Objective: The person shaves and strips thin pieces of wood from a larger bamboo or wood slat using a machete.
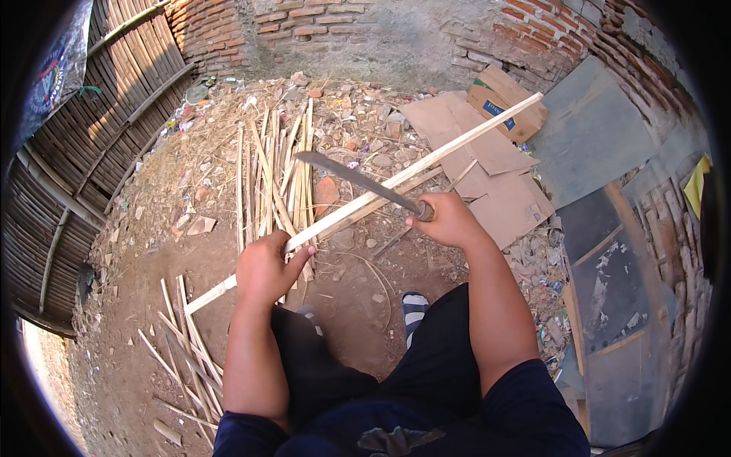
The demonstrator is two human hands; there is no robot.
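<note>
Left hand (263,268) fingers wrapped round a long bamboo strip (426,164), right hand (448,218) gripping a knife (354,180) laid across it, open dirt floor (129,335) to the left.

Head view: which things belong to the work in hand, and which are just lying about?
In use:
long bamboo strip, gripped by left hand
machete, held by right hand

Lying about:
cardboard pieces
split bamboo strips
rubble and litter

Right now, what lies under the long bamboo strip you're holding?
Under the bamboo strip lie a pile of split bamboo slats, rubble, dirt and flattened cardboard. The left hand covers the part it grips.
</note>
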